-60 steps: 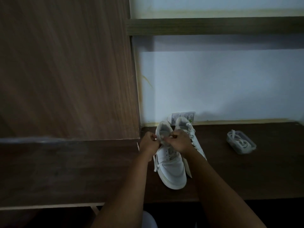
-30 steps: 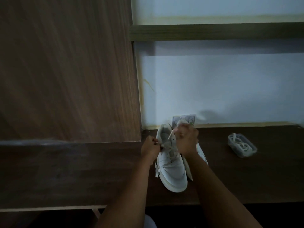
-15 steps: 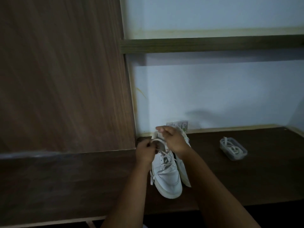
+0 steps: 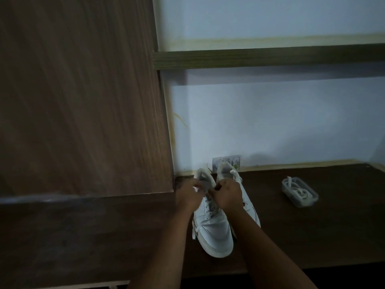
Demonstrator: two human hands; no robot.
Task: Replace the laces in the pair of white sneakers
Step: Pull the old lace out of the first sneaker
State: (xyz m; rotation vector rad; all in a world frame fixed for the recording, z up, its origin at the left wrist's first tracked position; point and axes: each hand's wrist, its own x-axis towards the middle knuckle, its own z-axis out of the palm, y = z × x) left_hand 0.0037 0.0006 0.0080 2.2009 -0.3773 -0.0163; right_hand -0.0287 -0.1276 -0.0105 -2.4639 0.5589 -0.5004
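White leather is showing low in the middle of the frame, where the near sneaker [image 4: 212, 224] is sitting toe-forward on the dark table [image 4: 312, 232], its mate [image 4: 231, 176] partly hidden just beside it. Both the left hand [image 4: 188, 195] and right hand [image 4: 228, 195] are curling over the top eyelets, fingers seemingly pinching the lace [image 4: 205, 191], though blur is hiding the detail. Uneven pulling is risking a snagged lace or a sliding shoe; spare laces are waiting in the clear container [image 4: 300, 193] at the right.
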